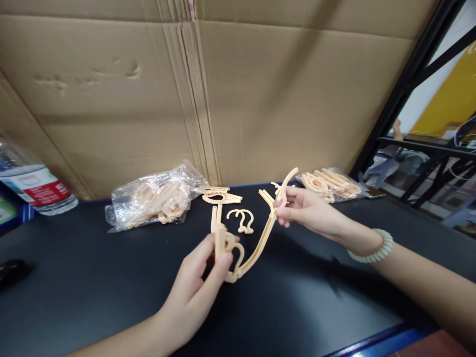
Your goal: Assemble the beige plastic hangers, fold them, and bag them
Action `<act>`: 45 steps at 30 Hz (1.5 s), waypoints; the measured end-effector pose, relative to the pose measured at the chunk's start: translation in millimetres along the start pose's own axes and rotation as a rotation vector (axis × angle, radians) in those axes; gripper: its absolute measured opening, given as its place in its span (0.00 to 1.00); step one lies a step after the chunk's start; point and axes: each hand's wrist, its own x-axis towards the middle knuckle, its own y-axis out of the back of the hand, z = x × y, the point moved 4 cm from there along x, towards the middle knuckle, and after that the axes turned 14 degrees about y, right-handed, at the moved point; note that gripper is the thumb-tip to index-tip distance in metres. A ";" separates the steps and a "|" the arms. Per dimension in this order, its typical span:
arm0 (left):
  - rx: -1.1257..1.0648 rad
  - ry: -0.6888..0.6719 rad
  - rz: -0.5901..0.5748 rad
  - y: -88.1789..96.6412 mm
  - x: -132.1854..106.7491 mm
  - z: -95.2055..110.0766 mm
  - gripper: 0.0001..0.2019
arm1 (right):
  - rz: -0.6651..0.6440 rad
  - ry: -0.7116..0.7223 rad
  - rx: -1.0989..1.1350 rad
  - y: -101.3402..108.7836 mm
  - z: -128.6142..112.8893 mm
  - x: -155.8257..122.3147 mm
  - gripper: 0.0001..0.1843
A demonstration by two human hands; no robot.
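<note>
My left hand (203,282) pinches the hook end of a cream plastic hanger (256,250) just above the black table (92,287). My right hand (308,210), with a pale bead bracelet (372,248) on its wrist, grips the hanger's upper curved arm near its tip. The hanger spans between both hands, bent in a long curve. A loose cream hook piece (242,219) lies on the table just behind the hands. Further back rest flat cream hanger parts (220,196).
A clear plastic bag (156,201) of cream parts lies back left; a second bag (330,185) of parts sits back right. A cardboard wall (223,89) stands behind. A water bottle (31,183) lies far left, a dark object (11,271) at the left edge, and black shelving (427,148) right.
</note>
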 end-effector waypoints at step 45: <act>-0.224 0.306 -0.372 -8.7 24.8 -9.9 0.22 | 0.116 0.541 -1.004 20.7 -42.1 -7.5 0.07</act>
